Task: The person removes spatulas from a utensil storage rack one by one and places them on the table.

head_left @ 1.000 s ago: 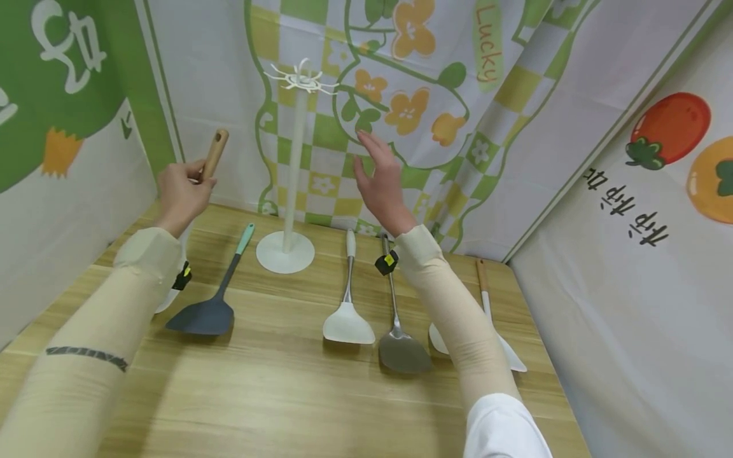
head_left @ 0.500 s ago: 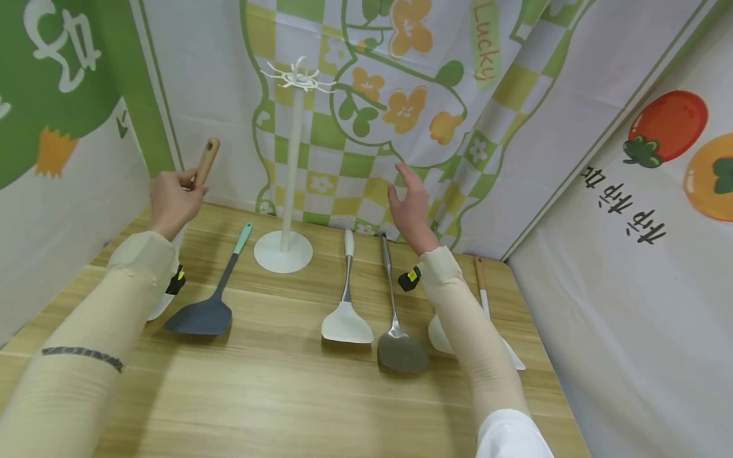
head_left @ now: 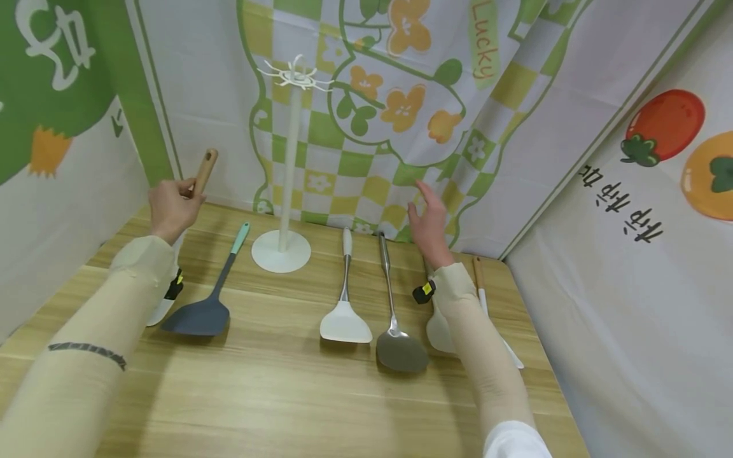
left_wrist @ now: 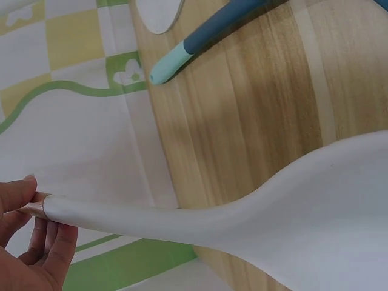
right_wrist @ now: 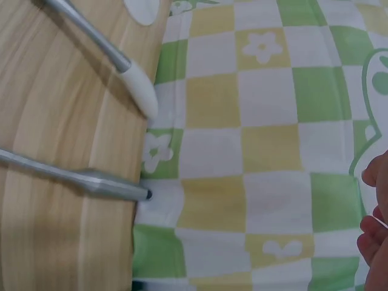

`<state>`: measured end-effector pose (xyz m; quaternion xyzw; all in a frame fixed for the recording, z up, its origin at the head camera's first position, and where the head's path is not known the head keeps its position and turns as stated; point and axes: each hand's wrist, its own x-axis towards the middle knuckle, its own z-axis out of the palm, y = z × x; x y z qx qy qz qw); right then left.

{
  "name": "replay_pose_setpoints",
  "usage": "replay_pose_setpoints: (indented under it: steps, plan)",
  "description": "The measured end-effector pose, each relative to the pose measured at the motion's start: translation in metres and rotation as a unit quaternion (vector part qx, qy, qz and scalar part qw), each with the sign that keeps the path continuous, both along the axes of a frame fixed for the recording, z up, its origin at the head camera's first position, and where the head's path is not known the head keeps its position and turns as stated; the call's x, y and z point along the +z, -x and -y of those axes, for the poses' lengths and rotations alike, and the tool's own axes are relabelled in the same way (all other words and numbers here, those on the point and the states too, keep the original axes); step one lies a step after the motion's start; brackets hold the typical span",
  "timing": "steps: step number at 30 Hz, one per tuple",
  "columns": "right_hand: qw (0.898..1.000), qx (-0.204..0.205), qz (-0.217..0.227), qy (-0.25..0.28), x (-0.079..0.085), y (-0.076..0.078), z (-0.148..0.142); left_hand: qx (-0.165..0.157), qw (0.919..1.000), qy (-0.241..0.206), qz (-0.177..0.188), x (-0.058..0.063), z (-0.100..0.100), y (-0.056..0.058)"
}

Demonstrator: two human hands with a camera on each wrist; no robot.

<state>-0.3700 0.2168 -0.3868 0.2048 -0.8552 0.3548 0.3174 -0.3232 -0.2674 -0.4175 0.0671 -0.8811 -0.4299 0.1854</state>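
My left hand (head_left: 172,208) grips a spatula by its wooden handle (head_left: 205,173), which tilts upward at the left. In the left wrist view the white spatula (left_wrist: 139,222) widens into a broad white head, fingers and thumb at the wooden part. The right hand (head_left: 431,230) is raised near the curtain with fingers extended and nothing in it. Beneath it lies a cream-headed utensil (head_left: 438,332), partly hidden by the wrist and sleeve. Only some fingertips of the right hand (right_wrist: 377,233) show at the right wrist view's edge.
A white stand (head_left: 290,165) with hooks on top rises near the table's back edge. On the table (head_left: 275,394) lie a dark grey turner (head_left: 200,317), a white turner (head_left: 345,323), a metal turner (head_left: 402,351) and a wooden-handled one (head_left: 482,299). A checked curtain (head_left: 343,165) hangs behind.
The right hand has moved right and down, away from the stand. The left hand has lowered slightly, still gripping the white spatula, whose handle end is lower and further left.
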Motion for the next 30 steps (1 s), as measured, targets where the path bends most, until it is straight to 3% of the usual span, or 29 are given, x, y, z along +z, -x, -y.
replay_pose_setpoints:
  steps: [7, 22, 26, 30]
  plan:
    - [0.999, -0.02, 0.029, 0.007, -0.01, -0.008, -0.02, 0.006, 0.9995, 0.028, -0.016, -0.012, 0.004, 0.007]
    - [0.998, -0.05, 0.046, -0.014, -0.038, -0.019, -0.062, -0.022, 0.9993, 0.023, 0.019, -0.05, 0.019, 0.015]
    - [0.995, -0.051, 0.079, -0.021, -0.043, -0.024, -0.073, -0.018, 0.9993, 0.028, 0.019, -0.061, 0.021, 0.017]
    - [0.989, -0.06, 0.125, -0.042, -0.05, -0.026, -0.081, -0.018, 0.9976, 0.059, 0.03, -0.072, 0.026, 0.02]
